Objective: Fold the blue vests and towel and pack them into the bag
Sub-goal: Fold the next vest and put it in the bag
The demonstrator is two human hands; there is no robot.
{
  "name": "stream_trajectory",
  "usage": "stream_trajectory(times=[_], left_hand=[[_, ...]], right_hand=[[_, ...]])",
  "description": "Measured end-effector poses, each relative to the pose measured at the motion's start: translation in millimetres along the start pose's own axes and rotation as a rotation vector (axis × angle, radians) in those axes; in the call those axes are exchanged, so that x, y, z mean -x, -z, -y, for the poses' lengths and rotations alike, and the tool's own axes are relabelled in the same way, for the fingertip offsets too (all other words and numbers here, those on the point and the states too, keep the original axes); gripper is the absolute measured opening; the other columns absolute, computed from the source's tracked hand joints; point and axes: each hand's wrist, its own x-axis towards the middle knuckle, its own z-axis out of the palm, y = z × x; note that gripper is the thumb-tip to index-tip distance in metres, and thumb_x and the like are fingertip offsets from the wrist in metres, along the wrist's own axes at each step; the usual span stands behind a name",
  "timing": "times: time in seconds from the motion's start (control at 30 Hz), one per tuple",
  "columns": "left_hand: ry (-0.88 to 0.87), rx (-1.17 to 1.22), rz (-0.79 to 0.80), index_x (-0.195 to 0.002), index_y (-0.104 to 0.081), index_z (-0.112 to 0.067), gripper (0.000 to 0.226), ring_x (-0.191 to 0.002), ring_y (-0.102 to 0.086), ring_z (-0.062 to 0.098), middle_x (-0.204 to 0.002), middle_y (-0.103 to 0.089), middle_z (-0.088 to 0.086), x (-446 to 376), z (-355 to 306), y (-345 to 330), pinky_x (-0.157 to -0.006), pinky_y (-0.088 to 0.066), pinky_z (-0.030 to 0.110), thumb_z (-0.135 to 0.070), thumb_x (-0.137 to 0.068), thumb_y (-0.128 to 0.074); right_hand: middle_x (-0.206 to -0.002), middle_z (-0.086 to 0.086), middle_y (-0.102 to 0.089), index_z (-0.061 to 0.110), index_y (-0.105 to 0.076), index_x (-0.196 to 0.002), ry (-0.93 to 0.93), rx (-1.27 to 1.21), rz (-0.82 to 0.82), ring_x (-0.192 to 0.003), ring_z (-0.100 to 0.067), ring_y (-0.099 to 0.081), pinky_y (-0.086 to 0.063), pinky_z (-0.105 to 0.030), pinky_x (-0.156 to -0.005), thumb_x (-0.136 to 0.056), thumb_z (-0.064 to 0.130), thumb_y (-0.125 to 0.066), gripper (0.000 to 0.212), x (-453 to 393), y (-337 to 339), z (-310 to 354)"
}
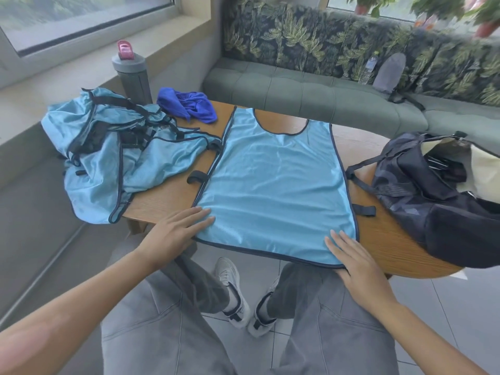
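Vest [273,182] lies flat on table [167,196]; both hands, left [176,228] and right [351,263], press it, fingers straight.

1. Both forearms are bare; no sleeve shows anywhere in view.
2. The left hand [176,234] and right hand [357,263] carry no gloves, rings or watch that can be seen.
3. The trousers [173,334] are grey, loose, with visible seams along the thighs.
4. The sneakers [232,290] are light grey-white with dark trim at the ankle opening.
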Motion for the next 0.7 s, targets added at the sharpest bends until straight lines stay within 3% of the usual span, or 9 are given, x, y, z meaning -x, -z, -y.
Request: stream_trajectory(times=[0.13, 0.23, 0.37, 0.47, 0.53, 0.63, 0.7], left_hand=[[0.142, 0.212, -0.178, -0.134, -0.068, -0.017, 0.064, -0.135, -0.055, 0.016, -0.143, -0.06, -0.006, 13, -6, -1, -0.115, -0.038, 0.028, 0.014, -0.078, -0.07], [0.241, 0.262, -0.209, -0.125, -0.072, -0.017, 0.055, -0.128, -0.059, 0.013, -0.134, -0.065, -0.011, 15, -13, 5, -0.11, -0.037, 0.021, 0.013, -0.08, -0.071], [0.38, 0.348, -0.232, -0.106, -0.07, -0.03, 0.031, -0.092, -0.067, 0.014, -0.099, -0.074, -0.014, 14, -30, 23, -0.076, -0.048, 0.025, -0.005, -0.092, -0.061], [0.479, 0.463, -0.264, -0.082, -0.053, -0.042, 0.044, -0.071, -0.06, 0.004, -0.071, -0.065, -0.021, 10, -41, 34, -0.062, -0.041, 0.015, -0.001, -0.097, -0.058], [0.524, 0.516, -0.299, -0.078, -0.053, -0.038, 0.04, -0.068, -0.058, 0.009, -0.074, -0.063, -0.02, 6, -47, 41, -0.058, -0.038, 0.016, -0.005, -0.101, -0.055], [0.548, 0.555, -0.322, -0.078, -0.055, -0.025, 0.028, -0.063, -0.053, 0.01, -0.068, -0.059, -0.012, 0, -51, 48, -0.057, -0.037, 0.021, -0.015, -0.104, -0.054], [0.527, 0.531, -0.303, -0.08, -0.053, -0.022, 0.025, -0.062, -0.053, 0.011, -0.065, -0.057, -0.005, -3, -55, 54, -0.062, -0.043, 0.033, -0.022, -0.105, -0.052]], right_hand=[[-0.156, 0.007, -0.044, 0.019, -0.053, -0.147, 0.005, -0.052, -0.059, -0.148, -0.012, -0.033, -0.014, -0.02, -0.124, -0.07, -0.023, -0.072, 0.089, 11, 2, -3], [-0.15, 0.01, -0.05, 0.018, -0.059, -0.142, -0.056, -0.131, -0.132, -0.143, -0.012, -0.042, -0.02, -0.019, -0.122, -0.072, -0.029, -0.061, 0.084, 17, 1, 1], [-0.134, 0.006, -0.063, 0.018, -0.067, -0.131, -0.308, -0.349, -0.21, -0.126, -0.017, -0.058, -0.04, -0.021, -0.106, -0.083, -0.024, -0.047, 0.067, 16, 15, 11], [-0.119, -0.001, -0.071, 0.016, -0.071, -0.122, -0.414, -0.392, -0.332, -0.1, -0.017, -0.063, -0.042, -0.021, -0.084, -0.089, -0.017, -0.049, 0.051, 14, 32, 15], [-0.114, 0.0, -0.072, 0.017, -0.071, -0.119, -0.445, -0.442, -0.416, -0.096, -0.017, -0.063, -0.044, -0.022, -0.083, -0.092, -0.013, -0.052, 0.044, 12, 41, 14], [-0.111, 0.006, -0.071, 0.024, -0.07, -0.112, -0.511, -0.5, -0.503, -0.105, -0.018, -0.065, -0.053, -0.037, -0.094, -0.099, 0.0, -0.055, 0.031, 7, 54, 11], [-0.107, 0.006, -0.071, 0.028, -0.067, -0.106, -0.551, -0.543, -0.555, -0.102, -0.018, -0.066, -0.054, -0.04, -0.09, -0.102, 0.008, -0.053, 0.025, 1, 64, 14]])
